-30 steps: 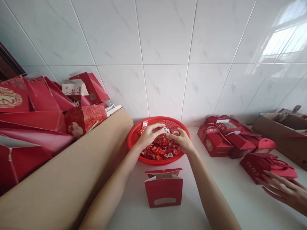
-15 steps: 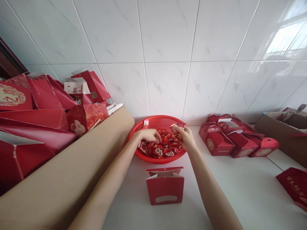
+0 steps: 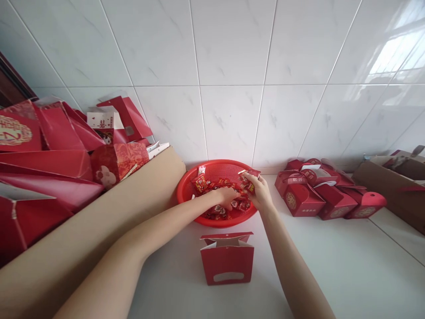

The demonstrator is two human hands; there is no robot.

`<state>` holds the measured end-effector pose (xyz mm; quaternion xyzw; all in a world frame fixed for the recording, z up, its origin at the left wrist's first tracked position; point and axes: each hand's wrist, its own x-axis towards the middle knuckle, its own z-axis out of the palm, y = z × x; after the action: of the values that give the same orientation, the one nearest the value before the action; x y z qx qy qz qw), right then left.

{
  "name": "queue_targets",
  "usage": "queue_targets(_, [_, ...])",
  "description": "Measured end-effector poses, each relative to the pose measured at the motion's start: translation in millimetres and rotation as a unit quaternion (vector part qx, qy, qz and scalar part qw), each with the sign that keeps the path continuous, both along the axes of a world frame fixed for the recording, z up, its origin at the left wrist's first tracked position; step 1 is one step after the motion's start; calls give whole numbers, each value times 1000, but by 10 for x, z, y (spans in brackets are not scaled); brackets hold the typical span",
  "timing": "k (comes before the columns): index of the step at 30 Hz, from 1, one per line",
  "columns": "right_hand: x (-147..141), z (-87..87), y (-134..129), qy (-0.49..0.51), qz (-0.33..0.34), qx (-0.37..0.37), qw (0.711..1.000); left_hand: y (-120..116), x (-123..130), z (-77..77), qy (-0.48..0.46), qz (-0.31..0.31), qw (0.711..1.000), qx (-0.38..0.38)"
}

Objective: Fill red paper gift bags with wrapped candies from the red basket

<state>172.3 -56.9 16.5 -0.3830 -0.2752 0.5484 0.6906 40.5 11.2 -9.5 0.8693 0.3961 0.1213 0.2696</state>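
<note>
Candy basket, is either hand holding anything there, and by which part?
Right hand holds wrapped candies between thumb and fingers; the gripped part is hidden. Left hand: can't tell.

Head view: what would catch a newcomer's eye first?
The bright red basket of wrapped candies at centre, with the left hand in it and the right hand holding candies at its right rim. Next, the open red box in front, then red boxes clustered at right.
</note>
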Motion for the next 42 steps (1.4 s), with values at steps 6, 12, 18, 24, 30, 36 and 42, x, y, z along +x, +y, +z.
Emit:
queue_targets(6, [-10,25,-7,7,-3,0,1000,285,-245,329,203,-2,976,73])
queue_targets(12, [-21,44,-10,7,-8,-7,1000,280,-408,581,170,40,985,6])
queue_targets(18, [-3,32,2,17,-10,-11,1000,-37,-170,611,421,13,886,-193])
queue_targets(24, [4,28,1,29,-8,-12,999,-293,27,272,442,29,895,-48])
queue_targets(30, [-3,20,4,18,-17,-16,1000,-281,-36,272,451,-4,893,-2])
queue_targets(36, [-5,11,5,17,-7,-9,1000,-190,-144,401,385,-25,921,61])
queue_targets(42, [-6,11,10,21,-10,-10,1000,-98,-239,546,333,41,937,94])
